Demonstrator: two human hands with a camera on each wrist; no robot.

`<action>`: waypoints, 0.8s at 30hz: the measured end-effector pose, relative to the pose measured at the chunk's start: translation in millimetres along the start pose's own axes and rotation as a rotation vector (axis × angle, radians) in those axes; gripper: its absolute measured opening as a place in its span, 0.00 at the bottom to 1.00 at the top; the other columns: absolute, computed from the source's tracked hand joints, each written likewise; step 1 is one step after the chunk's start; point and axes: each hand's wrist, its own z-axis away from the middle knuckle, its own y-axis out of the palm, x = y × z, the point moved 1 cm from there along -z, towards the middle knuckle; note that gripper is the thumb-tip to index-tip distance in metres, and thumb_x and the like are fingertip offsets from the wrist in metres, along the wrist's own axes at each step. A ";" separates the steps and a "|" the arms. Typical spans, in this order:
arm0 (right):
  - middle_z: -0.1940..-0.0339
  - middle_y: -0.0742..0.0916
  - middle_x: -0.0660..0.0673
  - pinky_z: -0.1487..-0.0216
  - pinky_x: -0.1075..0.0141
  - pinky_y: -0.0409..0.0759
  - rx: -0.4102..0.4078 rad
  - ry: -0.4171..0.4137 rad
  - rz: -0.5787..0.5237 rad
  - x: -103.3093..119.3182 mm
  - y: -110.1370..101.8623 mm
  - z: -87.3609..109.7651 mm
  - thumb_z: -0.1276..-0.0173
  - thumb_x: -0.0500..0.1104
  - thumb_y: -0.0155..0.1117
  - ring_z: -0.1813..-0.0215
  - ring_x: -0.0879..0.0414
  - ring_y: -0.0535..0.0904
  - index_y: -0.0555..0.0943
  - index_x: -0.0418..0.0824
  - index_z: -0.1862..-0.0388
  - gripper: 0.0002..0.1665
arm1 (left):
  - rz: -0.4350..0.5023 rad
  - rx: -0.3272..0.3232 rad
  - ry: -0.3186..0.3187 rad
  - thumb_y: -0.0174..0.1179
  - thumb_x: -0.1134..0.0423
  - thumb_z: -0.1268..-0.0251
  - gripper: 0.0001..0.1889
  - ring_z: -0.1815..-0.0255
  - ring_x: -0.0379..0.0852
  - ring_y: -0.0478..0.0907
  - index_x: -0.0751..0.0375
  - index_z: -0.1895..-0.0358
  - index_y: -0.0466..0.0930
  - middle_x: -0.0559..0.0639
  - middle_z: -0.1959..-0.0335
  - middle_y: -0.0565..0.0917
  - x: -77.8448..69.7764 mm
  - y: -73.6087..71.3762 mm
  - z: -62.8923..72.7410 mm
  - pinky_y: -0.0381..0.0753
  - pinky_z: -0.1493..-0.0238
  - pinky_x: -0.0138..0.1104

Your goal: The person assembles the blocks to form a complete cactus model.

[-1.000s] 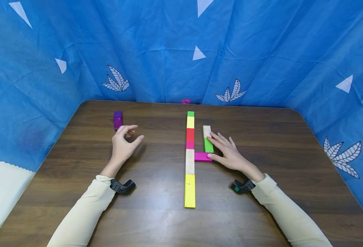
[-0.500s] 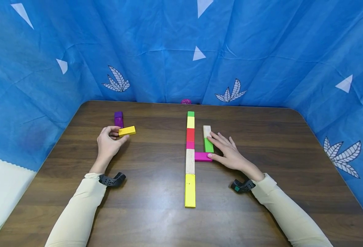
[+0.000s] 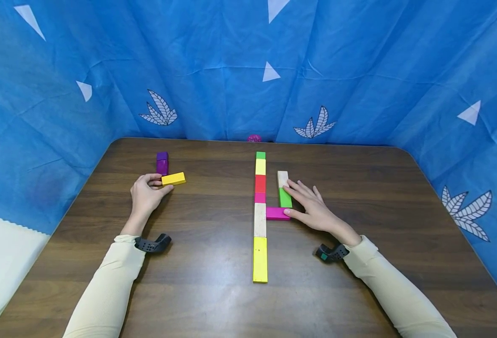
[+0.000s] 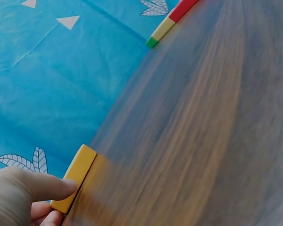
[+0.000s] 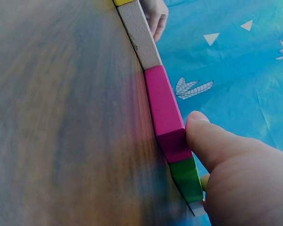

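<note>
My left hand [image 3: 144, 197] is at a yellow block [image 3: 174, 179], at the left of the table. Its thumb lies against the block's side and its curled fingers are at the left end, as the left wrist view shows. Just behind that block are purple blocks [image 3: 162, 163]. My right hand [image 3: 314, 210] rests with spread, relaxed fingers beside the green block [image 3: 285, 199] and on the end of the magenta block [image 3: 276, 213]. In the right wrist view the thumb touches the magenta block [image 5: 165, 106]. A pale wooden block [image 3: 283, 179] continues beyond the green one.
A straight row of blocks runs down the table's middle: green [image 3: 260, 155], pale yellow [image 3: 260, 166], red [image 3: 260, 183], pink [image 3: 260, 197], plain wood [image 3: 260, 219] and bright yellow [image 3: 260, 259]. The magenta block meets this row at its side. Blue cloth [image 3: 214, 84] hangs behind the table.
My left hand has moved left, uncovering the yellow block that it mostly hid a second ago. Over the last half second it has barely shifted. My right hand stays in place.
</note>
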 end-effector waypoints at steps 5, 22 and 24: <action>0.19 0.58 0.44 0.26 0.33 0.32 0.003 0.001 -0.002 -0.2 -0.3 0.2 0.31 0.54 0.63 0.19 0.40 0.46 0.59 0.46 0.22 0.43 | -0.015 0.031 -0.018 0.71 0.67 0.45 0.24 0.55 0.56 0.80 0.73 0.44 0.78 0.66 0.51 0.78 0.1 -2.2 -1.1 0.65 0.68 0.09; 0.19 0.58 0.45 0.26 0.33 0.32 0.003 0.007 -0.006 0.8 -0.3 2.0 0.31 0.54 0.63 0.19 0.40 0.46 0.59 0.47 0.22 0.43 | -0.014 0.030 -0.026 0.69 0.66 0.41 0.18 0.74 0.24 0.71 0.69 0.49 0.81 0.65 0.59 0.85 2.9 -4.6 -2.3 0.70 0.70 0.14; 0.19 0.58 0.45 0.26 0.33 0.32 0.001 0.006 -0.007 0.9 -1.0 2.1 0.31 0.54 0.63 0.19 0.39 0.46 0.59 0.47 0.22 0.43 | -0.007 0.028 -0.033 0.69 0.65 0.41 0.18 0.74 0.23 0.71 0.69 0.49 0.81 0.64 0.59 0.85 2.7 -4.5 -2.9 0.70 0.70 0.14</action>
